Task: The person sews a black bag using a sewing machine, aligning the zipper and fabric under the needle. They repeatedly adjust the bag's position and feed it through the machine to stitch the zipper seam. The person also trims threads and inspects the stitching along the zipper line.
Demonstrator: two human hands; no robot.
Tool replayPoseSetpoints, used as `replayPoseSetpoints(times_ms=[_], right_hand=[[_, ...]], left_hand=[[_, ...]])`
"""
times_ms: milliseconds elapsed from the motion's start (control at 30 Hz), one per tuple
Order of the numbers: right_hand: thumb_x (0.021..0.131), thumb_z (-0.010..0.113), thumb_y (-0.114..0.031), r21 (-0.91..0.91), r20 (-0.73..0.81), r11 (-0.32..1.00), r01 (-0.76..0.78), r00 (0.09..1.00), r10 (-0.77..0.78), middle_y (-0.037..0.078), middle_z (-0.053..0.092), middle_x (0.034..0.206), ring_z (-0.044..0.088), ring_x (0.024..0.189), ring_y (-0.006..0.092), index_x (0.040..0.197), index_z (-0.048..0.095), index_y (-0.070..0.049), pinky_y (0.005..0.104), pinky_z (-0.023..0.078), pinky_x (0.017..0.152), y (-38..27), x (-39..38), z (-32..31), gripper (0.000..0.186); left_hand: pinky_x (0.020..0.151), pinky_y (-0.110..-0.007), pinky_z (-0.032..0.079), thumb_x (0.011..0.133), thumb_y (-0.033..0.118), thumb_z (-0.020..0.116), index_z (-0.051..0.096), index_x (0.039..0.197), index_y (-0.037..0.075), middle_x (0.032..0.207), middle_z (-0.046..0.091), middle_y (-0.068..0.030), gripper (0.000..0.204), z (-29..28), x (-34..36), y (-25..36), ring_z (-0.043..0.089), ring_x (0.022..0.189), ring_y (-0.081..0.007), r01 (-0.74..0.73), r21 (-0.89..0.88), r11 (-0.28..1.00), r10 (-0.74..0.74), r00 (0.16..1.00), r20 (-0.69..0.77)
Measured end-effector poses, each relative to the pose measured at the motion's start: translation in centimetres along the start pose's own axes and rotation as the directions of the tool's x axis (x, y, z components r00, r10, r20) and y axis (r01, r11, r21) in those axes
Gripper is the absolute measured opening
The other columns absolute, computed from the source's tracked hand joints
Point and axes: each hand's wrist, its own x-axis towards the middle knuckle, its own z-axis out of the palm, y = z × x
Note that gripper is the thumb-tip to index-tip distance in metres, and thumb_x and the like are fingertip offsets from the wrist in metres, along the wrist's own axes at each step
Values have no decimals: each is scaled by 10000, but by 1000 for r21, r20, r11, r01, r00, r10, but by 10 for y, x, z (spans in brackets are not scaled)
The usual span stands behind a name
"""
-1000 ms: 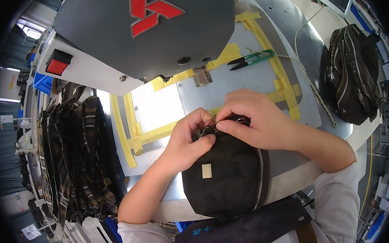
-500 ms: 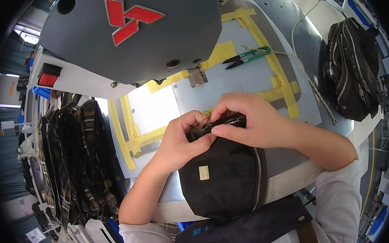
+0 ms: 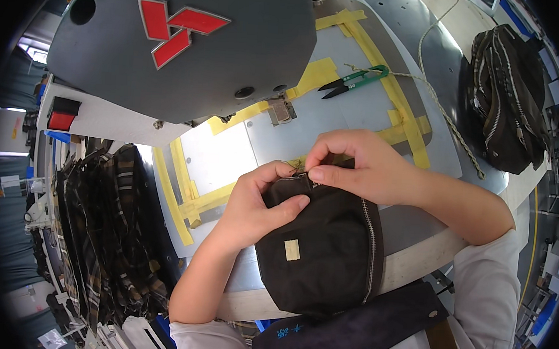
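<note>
From the head camera, a dark brown fabric pouch with a metal zipper (image 3: 322, 254) lies on the grey metal sewing table (image 3: 359, 125), under a grey sewing machine head (image 3: 191, 47); the left hand (image 3: 258, 202) grips its top edge, thumb pressed on the cloth; the right hand (image 3: 363, 167) pinches the same edge; green thread snips (image 3: 355, 80) lie well apart.

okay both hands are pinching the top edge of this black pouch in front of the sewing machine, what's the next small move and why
Probably slide the black pouch forward toward the presser foot. The left hand and right hand both pinch its top edge by the zipper, but that edge lies short of the foot, on the metal table.
</note>
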Motion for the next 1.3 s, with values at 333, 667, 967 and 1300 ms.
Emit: replayPoseSetpoints(times_ms=[333, 667, 967, 1300], right_hand=[[720, 728, -79, -502, 162, 566, 654, 714, -681, 28, 612, 909, 596, 743, 224, 865, 646, -79, 339, 487, 639, 0, -5, -3, 167], [710, 719, -109, -531, 274, 258, 808, 451, -849, 51, 612, 860, 606, 729, 227, 837, 637, -54, 330, 523, 606, -1, -3, -5, 161], [846, 711, -77, -174, -123, 965, 196, 968, -218, 53, 662, 832, 639, 752, 142, 951, 694, -45, 263, 514, 680, -7, -7, 0, 111], [859, 698, -34, 136, -67, 987, -89, 993, 99, 49, 649, 930, 625, 854, 95, 992, 638, -10, 244, 511, 775, -11, -3, 0, 147]], left_hand=[[532, -288, 504, 592, -5, 809, 631, 784, 94, 799, 597, -30, 279, 9, -5, -15, 628, 696, -179, -634, 615, 469, 797, 604, 16], [482, -268, 444, 634, 73, 815, 636, 826, 137, 811, 601, -10, 270, 6, -7, -24, 605, 607, -163, -699, 618, 360, 850, 519, 91], [694, -216, 430, 858, 79, 671, 617, 1002, 19, 843, 609, 9, 164, 8, -7, -9, 500, 760, -50, -139, 69, 988, 145, 986, -89], [698, -196, 418, 872, 95, 672, 598, 991, 28, 863, 598, 37, 156, 8, -7, -8, 490, 786, -29, -40, -99, 994, 32, 996, -78]])
